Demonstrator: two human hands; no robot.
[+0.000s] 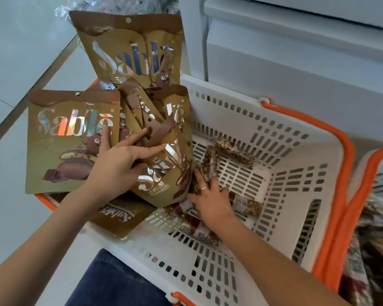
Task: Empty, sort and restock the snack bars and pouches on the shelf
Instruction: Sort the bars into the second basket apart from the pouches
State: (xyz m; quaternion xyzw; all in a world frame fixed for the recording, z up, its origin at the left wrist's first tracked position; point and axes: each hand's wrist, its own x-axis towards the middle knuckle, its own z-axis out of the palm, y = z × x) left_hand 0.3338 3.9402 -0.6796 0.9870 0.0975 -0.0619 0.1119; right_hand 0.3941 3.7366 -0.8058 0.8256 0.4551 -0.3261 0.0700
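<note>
Several gold-brown Sablé pouches (60,138) stand and lean in the left half of a white slotted basket (281,151) with orange handles. My left hand (117,164) presses with spread, straight fingers against the pouches, holding them to the left. Nut snack bars (234,149) in clear wrappers lie on the basket floor. My right hand (210,199) reaches down among them beside a leaning pouch (164,175), its fingers curled round a bar (208,164) that stands upright.
A second orange-rimmed basket (376,195) with more snack bars sits at the right edge. White shelving (296,51) rises behind the baskets. Pale floor tiles (20,62) lie to the left. My knee in blue jeans (111,281) is at the bottom.
</note>
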